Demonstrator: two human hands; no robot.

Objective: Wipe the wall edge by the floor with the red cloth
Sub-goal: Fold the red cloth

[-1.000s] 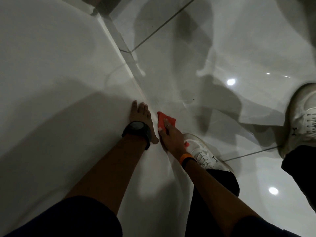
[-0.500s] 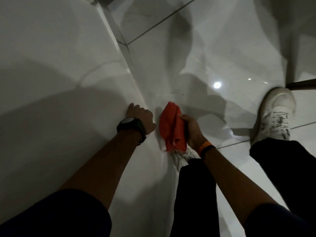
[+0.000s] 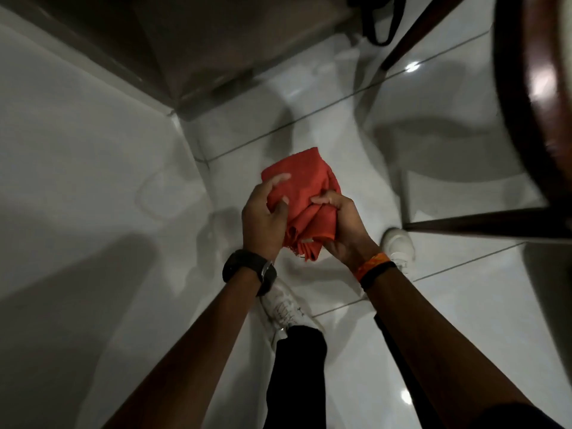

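red cloth point(image 3: 305, 193) bunched, dark chair point(image 3: 526, 125) near

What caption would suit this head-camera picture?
Both hands, left hand and right hand, bunch the red cloth above the glossy tiled floor.

A glossy white tiled floor point(image 3: 349, 305) with thin dark grout lines spreads beneath the hands, catching small bright reflections of overhead light. Left of the hands rises a pale wall point(image 3: 77, 156) — shadowed low down. Beyond them sits a dark recess point(image 3: 216, 41); to the right, dark polished wooden furniture point(image 3: 526, 97) — legs on the tiles.
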